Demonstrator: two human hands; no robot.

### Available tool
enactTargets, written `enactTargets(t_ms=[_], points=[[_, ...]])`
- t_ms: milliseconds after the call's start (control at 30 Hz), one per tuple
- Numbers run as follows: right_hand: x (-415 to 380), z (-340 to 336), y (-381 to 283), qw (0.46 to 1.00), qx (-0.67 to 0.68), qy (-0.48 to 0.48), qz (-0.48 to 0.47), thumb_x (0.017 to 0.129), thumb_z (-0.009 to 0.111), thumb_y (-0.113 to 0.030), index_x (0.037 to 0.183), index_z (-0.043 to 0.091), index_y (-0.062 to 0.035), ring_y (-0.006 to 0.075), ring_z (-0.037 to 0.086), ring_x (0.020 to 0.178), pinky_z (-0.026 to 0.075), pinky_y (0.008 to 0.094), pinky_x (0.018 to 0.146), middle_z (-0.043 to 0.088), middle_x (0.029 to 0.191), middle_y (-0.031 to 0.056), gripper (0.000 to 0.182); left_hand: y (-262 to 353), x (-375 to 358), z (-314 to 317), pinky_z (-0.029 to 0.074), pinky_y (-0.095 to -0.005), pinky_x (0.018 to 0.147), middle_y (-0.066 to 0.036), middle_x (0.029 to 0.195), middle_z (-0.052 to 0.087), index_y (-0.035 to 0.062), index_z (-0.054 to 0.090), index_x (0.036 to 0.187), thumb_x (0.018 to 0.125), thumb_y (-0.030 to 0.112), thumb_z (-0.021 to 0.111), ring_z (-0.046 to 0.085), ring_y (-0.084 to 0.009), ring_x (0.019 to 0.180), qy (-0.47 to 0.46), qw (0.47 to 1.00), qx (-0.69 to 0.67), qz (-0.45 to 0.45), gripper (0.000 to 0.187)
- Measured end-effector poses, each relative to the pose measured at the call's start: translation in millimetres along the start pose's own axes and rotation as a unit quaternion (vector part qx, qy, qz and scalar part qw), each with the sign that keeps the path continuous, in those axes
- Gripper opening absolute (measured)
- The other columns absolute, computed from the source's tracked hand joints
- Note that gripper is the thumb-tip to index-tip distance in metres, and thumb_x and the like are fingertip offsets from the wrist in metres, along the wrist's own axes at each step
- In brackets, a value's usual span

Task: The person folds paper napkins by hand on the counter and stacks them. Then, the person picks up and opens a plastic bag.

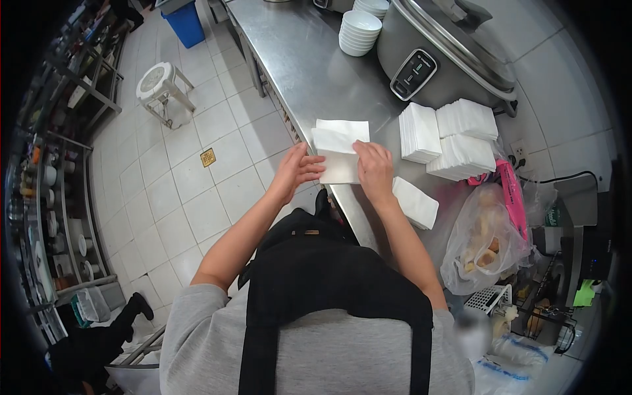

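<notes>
A white paper napkin [337, 139], partly folded over, lies at the front edge of the steel counter. My right hand [375, 170] pinches its right side between thumb and fingertips. At the left side of the napkin, my left hand [294, 174] has its fingers stretched out and apart, with the tips right at the paper's edge. Beside my right forearm lies a small pile of folded napkins [416, 203]. Further right stand several neat napkin stacks, among them a left stack [419, 133], a back stack [467, 118] and a front stack [461, 158].
Behind the stacks sits a large grey cooker [434, 59], with stacked white bowls [359, 33] beside it. A clear plastic bag of food [484, 247] rests at the right. A white stool [161, 89] stands on the tiled floor. Another person [99, 336] is at lower left.
</notes>
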State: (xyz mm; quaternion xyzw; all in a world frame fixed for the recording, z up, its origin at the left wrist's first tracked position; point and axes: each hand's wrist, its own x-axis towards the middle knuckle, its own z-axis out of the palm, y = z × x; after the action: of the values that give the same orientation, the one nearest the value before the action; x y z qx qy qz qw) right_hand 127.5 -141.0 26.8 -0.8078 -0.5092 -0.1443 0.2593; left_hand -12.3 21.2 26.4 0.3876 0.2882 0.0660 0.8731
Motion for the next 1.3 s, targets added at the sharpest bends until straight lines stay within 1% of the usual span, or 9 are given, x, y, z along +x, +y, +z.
enactTargets(t_ms=[200,267,367,700,900,1000,1100,1167,1300], points=[[-43.8,-43.1,-9.3,0.997,0.068,-0.008,0.043,0.081,0.056,-0.005,0.115,0.058,-0.0008,0.0269,0.051,0.115,0.037,0.0399,0.097,0.059,0.118,0.0138,0.034,-5.6,2.7,58.6,0.049,-0.0297,0.084,-0.013,0.116,0.056,0.0037,0.036,0.136,0.086,0.003,0.053,0.058,-0.0186,0.100,-0.052,0.996,0.035,0.065,0.053],[-62.2,-52.5,3.0,0.905,0.261,0.152,0.300,0.088,0.055,-0.010,0.128,0.047,0.0012,0.0250,0.047,0.121,0.033,0.0400,0.102,0.057,0.123,0.0173,0.042,-16.7,10.7,76.3,0.045,-0.0299,0.092,-0.007,0.116,0.056,0.0093,0.039,0.137,0.086,0.000,0.052,0.055,-0.0155,0.104,-0.142,0.981,0.107,0.081,0.054],[-75.7,-88.5,23.9,0.749,0.470,0.183,0.430,0.086,0.060,-0.004,0.134,0.038,0.0015,0.0175,0.057,0.104,0.045,0.0293,0.089,0.061,0.112,0.0186,0.053,-32.3,14.9,122.3,0.044,-0.0277,0.091,-0.007,0.116,0.056,0.0074,0.041,0.135,0.087,0.001,0.052,0.054,-0.0130,0.104,-0.217,0.960,0.153,0.093,0.050],[-144.2,-99.0,68.7,0.866,0.171,0.191,0.429,0.075,0.067,-0.001,0.119,0.049,0.0002,0.0145,0.061,0.070,0.047,0.0288,0.065,0.066,0.081,0.0096,0.048,-82.6,60.4,151.2,0.047,-0.0247,0.059,-0.003,0.075,0.063,-0.0009,0.058,0.105,0.080,0.005,0.065,0.059,-0.0084,0.068,-0.258,0.843,0.442,0.163,0.027],[-137.2,-104.1,55.1,0.838,0.093,0.074,0.533,0.071,0.071,-0.007,0.119,0.052,-0.0006,0.0221,0.062,0.075,0.047,0.0315,0.070,0.063,0.083,0.0101,0.052,-82.3,57.2,147.1,0.045,-0.0281,0.055,-0.002,0.063,0.057,0.0002,0.059,0.102,0.076,0.009,0.069,0.056,-0.0113,0.059,-0.224,0.808,0.502,0.212,0.029],[-151.3,-91.7,63.2,0.877,0.031,0.059,0.476,0.075,0.069,-0.009,0.123,0.050,-0.0006,0.0223,0.059,0.094,0.045,0.0326,0.080,0.059,0.103,0.0137,0.053,-81.4,49.7,144.8,0.048,-0.0311,0.066,-0.007,0.078,0.060,0.0009,0.056,0.109,0.075,0.007,0.068,0.058,-0.0151,0.072,-0.224,0.770,0.572,0.171,0.036],[-172.2,-68.3,83.7,0.855,0.183,0.190,0.447,0.087,0.061,-0.018,0.133,0.043,-0.0005,0.0238,0.048,0.118,0.038,0.0325,0.097,0.047,0.131,0.0154,0.053,-102.2,47.3,133.1,0.041,-0.0367,0.094,-0.021,0.120,0.053,0.0006,0.042,0.129,0.079,0.015,0.064,0.050,-0.0315,0.115,-0.177,0.768,0.500,0.358,0.056],[-178.2,-65.3,86.7,0.830,0.255,0.207,0.451,0.089,0.057,-0.020,0.135,0.039,-0.0003,0.0246,0.043,0.122,0.034,0.0330,0.099,0.042,0.134,0.0158,0.054,-112.5,42.6,133.0,0.016,-0.0335,0.113,-0.018,0.151,0.016,0.0005,0.014,0.145,0.092,0.023,0.049,0.016,-0.0286,0.140,-0.210,0.881,0.368,0.212,0.068],[-176.7,-64.4,79.7,0.826,0.277,0.180,0.457,0.093,0.049,-0.025,0.139,0.031,0.0001,0.0261,0.033,0.129,0.026,0.0340,0.105,0.033,0.141,0.0167,0.056,-115.8,33.9,138.1,0.002,-0.0325,0.114,-0.016,0.155,0.000,-0.0002,0.000,0.146,0.097,0.033,0.035,-0.002,-0.0255,0.143,-0.235,0.909,0.323,0.124,0.069]])
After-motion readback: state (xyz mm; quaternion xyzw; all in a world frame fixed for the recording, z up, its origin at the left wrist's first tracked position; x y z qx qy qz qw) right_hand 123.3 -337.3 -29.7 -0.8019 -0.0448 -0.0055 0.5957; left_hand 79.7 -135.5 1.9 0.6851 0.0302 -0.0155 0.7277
